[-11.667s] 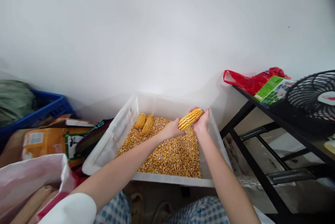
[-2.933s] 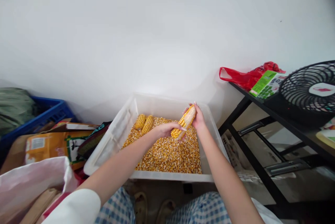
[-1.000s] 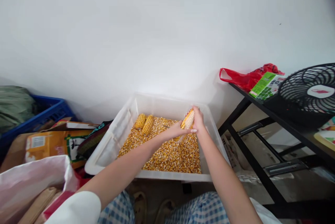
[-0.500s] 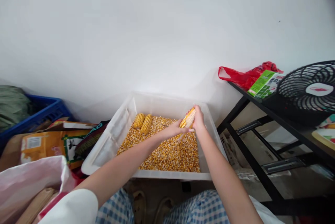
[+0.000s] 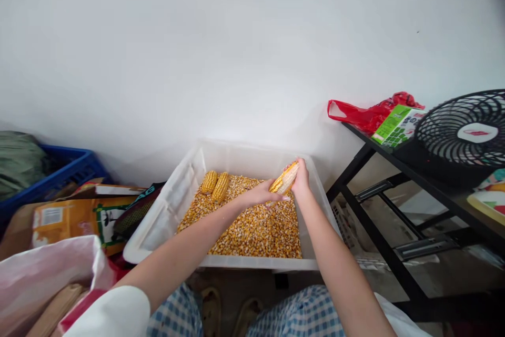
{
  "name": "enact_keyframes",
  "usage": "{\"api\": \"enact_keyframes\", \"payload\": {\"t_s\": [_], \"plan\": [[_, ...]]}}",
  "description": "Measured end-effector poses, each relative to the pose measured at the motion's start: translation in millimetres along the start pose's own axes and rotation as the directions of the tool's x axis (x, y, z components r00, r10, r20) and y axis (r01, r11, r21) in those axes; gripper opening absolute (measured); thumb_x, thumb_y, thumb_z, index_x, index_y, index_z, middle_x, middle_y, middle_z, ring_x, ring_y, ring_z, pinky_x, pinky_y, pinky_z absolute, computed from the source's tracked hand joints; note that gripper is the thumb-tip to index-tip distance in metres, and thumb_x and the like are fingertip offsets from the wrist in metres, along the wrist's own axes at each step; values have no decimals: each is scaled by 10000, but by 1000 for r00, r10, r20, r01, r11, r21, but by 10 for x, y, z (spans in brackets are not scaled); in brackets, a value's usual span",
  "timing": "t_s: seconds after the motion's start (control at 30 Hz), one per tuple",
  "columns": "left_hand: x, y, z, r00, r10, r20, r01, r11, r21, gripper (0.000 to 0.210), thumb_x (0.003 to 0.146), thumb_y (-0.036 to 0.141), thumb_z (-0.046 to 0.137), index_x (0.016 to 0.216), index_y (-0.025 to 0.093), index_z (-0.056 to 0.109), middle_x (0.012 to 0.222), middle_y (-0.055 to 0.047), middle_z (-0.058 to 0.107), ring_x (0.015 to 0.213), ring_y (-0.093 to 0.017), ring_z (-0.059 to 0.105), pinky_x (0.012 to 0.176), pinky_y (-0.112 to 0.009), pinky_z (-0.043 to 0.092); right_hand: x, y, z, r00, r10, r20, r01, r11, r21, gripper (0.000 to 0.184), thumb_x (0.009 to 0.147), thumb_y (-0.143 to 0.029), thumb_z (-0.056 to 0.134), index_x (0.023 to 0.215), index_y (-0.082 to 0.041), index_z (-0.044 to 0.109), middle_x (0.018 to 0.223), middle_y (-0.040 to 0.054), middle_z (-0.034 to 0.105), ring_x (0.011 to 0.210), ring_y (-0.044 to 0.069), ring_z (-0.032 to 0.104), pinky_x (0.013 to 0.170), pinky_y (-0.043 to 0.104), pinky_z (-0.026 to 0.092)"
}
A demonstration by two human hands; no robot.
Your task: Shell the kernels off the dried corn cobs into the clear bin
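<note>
Between my two hands is an ear of corn [image 5: 284,178], tilted, with a pale strip where kernels are gone and yellow kernels along its sides. My left hand [image 5: 265,193] grips its lower end. My right hand [image 5: 302,178] is closed round the upper end. Below them, a translucent white plastic tub [image 5: 158,229] holds a deep layer of loose corn kernels [image 5: 252,232]. Two more ears, a shorter corn cob [image 5: 209,182] and a longer corn cob [image 5: 220,187], lie on the kernels at the back left, still covered in kernels.
On the right, a black table [image 5: 394,161] carries a red plastic bag [image 5: 371,116], a green-and-white box [image 5: 398,125] and a black fan [image 5: 465,129]. At left are a blue crate [image 5: 74,161], an orange package [image 5: 71,221] and a white-and-pink bag [image 5: 59,258]. A white wall [image 5: 236,53] rises behind the tub.
The ear has turned slightly in my hands, which keep their hold near the same spot. Kernels seen falling beneath it half a second ago are no longer visible in the air.
</note>
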State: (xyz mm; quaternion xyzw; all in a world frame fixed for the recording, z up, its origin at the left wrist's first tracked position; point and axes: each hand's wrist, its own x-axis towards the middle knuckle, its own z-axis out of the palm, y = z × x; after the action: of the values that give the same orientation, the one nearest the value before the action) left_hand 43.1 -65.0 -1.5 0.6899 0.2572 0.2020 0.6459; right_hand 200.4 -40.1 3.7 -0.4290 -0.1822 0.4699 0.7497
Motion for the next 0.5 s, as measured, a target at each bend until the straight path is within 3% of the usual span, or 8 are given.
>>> {"api": "enact_keyframes", "payload": {"t_s": [0.2,0.37,0.5], "plan": [[-67,71,-98,980,-74,186,114,971,-212,522,678,367,593,1159,206,470,1060,-86,543,807,-186,584,582,-257,493,51,-30,-81,996,87,-7,-87,996,12,255,659,-432,473,595,-214,357,445,-57,457,413,115,482,436,248,443],[-27,40,-38,999,26,41,-22,994,-106,561,643,340,632,1162,202,472,1162,-99,477,914,-200,531,555,-212,498,83,-27,-112,999,12,-51,-11,1000,21,239,653,-424,471,606,-213,368,460,-59,459,415,110,479,437,246,444],[10,-22,0,1000,12,24,-12,1000,-10,635,644,398,626,1199,186,401,1054,-114,521,769,-174,560,464,-189,467,62,-26,-102,999,-7,-39,8,999,34,239,663,-422,462,608,-213,359,460,-64,448,422,105,485,450,239,449]]}}
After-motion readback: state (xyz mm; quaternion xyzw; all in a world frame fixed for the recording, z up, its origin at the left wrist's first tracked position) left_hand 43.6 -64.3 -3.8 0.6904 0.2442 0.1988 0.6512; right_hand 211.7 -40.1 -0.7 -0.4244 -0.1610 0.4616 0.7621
